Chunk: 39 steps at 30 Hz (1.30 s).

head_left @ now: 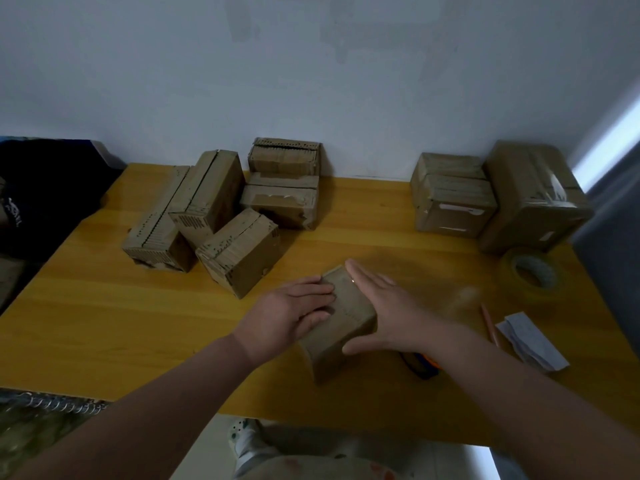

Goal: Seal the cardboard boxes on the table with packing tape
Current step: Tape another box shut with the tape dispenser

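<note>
A small brown cardboard box (341, 322) lies near the front middle of the yellow table (104, 323). My left hand (287, 315) rests flat on its left side, fingers straight. My right hand (384, 306) presses flat against its right side and top, fingers extended, thumb near the box's front edge. A roll of clear packing tape (531, 271) lies flat at the right of the table, apart from both hands. Behind my right wrist a dark tool with an orange part (424, 367) is partly hidden.
Several cardboard boxes cluster at the back left (207, 209) and two taped ones stand at the back right (533, 195) by the wall. A pencil (490, 323) and folded white paper (531, 341) lie at the right. Dark cloth (45, 188) sits off the left edge.
</note>
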Tool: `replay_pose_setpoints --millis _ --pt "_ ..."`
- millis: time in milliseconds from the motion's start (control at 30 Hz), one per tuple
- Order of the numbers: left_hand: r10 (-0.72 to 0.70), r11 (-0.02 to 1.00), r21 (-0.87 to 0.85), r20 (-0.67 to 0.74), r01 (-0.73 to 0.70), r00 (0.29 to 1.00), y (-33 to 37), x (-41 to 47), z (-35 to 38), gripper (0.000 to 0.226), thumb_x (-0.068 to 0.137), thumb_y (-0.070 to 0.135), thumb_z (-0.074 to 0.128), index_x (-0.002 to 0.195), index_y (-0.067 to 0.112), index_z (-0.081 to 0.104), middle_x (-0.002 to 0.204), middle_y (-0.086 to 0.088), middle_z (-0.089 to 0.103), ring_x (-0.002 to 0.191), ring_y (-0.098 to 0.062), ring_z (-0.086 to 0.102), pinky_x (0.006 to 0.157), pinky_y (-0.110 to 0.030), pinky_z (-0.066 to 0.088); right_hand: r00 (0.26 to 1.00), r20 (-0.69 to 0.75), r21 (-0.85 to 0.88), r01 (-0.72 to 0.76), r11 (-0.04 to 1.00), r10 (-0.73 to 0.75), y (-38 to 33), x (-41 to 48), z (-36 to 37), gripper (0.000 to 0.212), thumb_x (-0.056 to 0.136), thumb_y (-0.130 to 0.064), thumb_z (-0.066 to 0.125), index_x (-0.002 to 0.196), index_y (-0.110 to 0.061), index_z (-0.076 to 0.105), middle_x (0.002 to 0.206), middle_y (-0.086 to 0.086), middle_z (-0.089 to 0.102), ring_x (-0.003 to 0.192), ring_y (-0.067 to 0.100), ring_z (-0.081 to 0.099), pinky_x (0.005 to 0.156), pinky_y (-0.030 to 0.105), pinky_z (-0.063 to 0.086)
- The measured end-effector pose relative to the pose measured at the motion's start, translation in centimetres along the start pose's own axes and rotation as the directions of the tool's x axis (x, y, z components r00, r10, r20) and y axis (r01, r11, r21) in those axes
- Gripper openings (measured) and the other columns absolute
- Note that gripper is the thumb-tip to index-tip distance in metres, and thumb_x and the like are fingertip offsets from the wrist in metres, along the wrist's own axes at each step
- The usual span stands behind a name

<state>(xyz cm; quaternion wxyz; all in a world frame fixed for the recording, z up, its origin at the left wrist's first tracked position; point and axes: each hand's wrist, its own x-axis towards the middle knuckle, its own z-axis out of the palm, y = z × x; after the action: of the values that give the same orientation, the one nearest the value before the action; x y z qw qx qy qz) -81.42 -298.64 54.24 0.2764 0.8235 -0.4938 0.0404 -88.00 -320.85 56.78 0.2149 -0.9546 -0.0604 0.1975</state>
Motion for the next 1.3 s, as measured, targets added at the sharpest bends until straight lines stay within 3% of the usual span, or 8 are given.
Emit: replay_pose_setpoints --millis 200,367,600,800,1067,1233,1300 --pt "-0.026 0.999 -0.047 -0.004 0.026 1.000 0.2 -0.1 0.1 0.044 0.097 0.042 0.043 0.111 0.010 0.069 0.121 -0.006 0.065 0.123 -0.018 0.051 0.102 -0.029 0.043 0.999 -0.018 -0.203 0.043 0.978 -0.047 -1.8 0.1 0.2 0.133 0.064 -0.077 0.065 0.148 -0.029 -0.026 0.152 -0.018 -0.036 0.148 0.015 -0.010 0.116 0.043 0.021" --pt "-0.034 0.999 -0.036 -0.028 0.033 0.999 0.5 -0.2 0.2 0.034 0.093 0.035 0.048 0.106 0.012 0.069 0.115 -0.005 0.061 0.114 -0.011 0.051 0.092 -0.017 0.042 0.995 -0.040 -0.299 0.076 0.951 -0.093 -1.9 -0.3 0.2 0.131 0.070 -0.071 0.067 0.150 -0.020 -0.024 0.146 -0.011 -0.043 0.146 0.014 -0.022 0.120 0.041 0.003" --pt "-0.038 0.997 -0.068 -0.025 0.036 0.999 0.6 0.0 0.1 0.034 0.092 0.036 0.050 0.108 0.011 0.066 0.116 -0.005 0.060 0.106 -0.011 0.053 0.092 -0.013 0.039 0.989 0.011 -0.278 0.145 0.950 -0.147 -2.6 -1.0 0.8 0.126 0.073 -0.069 0.066 0.150 -0.023 -0.022 0.155 -0.011 -0.033 0.141 0.011 -0.032 0.117 0.040 -0.008" --pt "-0.073 0.996 -0.045 -0.010 0.072 0.997 0.6 0.0 0.0 0.032 0.094 0.048 0.044 0.103 0.018 0.052 0.107 -0.001 0.056 0.101 -0.023 0.059 0.077 -0.034 0.048 0.997 -0.009 -0.305 0.070 0.950 -0.076 -2.1 -0.4 -0.1 0.130 0.071 -0.069 0.068 0.149 -0.022 -0.026 0.149 -0.011 -0.041 0.142 0.013 -0.030 0.120 0.045 -0.005" --pt "-0.076 0.996 -0.053 -0.007 0.076 0.997 0.7 0.2 0.1 0.027 0.092 0.044 0.048 0.100 0.018 0.052 0.100 0.001 0.054 0.095 -0.019 0.058 0.074 -0.024 0.045 0.993 -0.016 -0.311 0.106 0.945 -0.116 -2.2 -2.0 1.0 0.121 0.077 -0.061 0.068 0.151 -0.023 -0.019 0.153 -0.012 -0.034 0.139 0.011 -0.033 0.118 0.042 -0.010" --pt "-0.100 0.994 -0.044 0.013 0.100 0.995 0.8 0.2 0.0 0.028 0.091 0.046 0.047 0.101 0.020 0.051 0.101 0.001 0.055 0.089 -0.018 0.058 0.071 -0.033 0.050 0.990 -0.025 -0.269 0.128 0.955 -0.140 -1.8 -3.4 0.6 0.113 0.078 -0.061 0.067 0.154 -0.026 -0.009 0.159 -0.014 -0.018 0.144 0.008 -0.024 0.120 0.040 -0.006" --pt "-0.092 0.995 -0.042 0.007 0.092 0.996 0.9 0.3 -0.1 0.026 0.091 0.047 0.047 0.101 0.023 0.049 0.101 0.001 0.056 0.088 -0.016 0.057 0.071 -0.029 0.047 0.990 -0.043 -0.298 0.113 0.948 -0.131 -1.7 -3.1 -0.4 0.110 0.078 -0.064 0.064 0.154 -0.027 -0.007 0.160 -0.015 -0.013 0.145 0.009 -0.022 0.121 0.041 -0.003"
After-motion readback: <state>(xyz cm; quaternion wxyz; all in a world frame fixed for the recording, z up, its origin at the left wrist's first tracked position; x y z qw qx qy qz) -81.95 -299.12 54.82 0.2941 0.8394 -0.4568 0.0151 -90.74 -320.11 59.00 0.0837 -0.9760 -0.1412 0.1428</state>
